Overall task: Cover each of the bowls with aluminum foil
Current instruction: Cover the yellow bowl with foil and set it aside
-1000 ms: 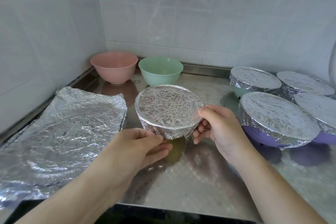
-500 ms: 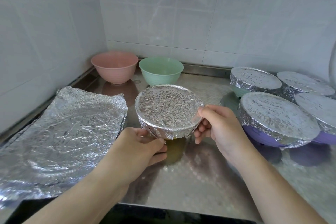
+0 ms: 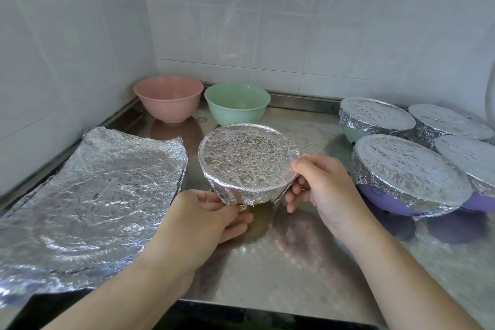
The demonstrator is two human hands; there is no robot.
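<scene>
While both hands, left hand (image 3: pixel 206 218) and right hand (image 3: pixel 320 186), pinch foil around the crinkled foil-topped centre bowl (image 3: pixel 247 166), four foil-covered bowls (image 3: pixel 407 171) sit right of it; the pink bowl (image 3: pixel 168 98) and green bowl (image 3: pixel 237 103) behind remain uncovered.

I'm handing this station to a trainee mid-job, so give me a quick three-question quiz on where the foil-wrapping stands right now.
1. True or false: the pink bowl at the back already has foil on it.
2. How many foil-covered bowls stand in the group at the right? A) two B) four C) six
3. Fill in: the spare foil sheets lie to the ____ of the bowl being wrapped.

Key
1. False. It and the green bowl beside it are bare.
2. B. Four, including the front purple bowl.
3. Left. The left hand grips the foil at the bowl's lower edge, and the right hand holds its right side.
</scene>
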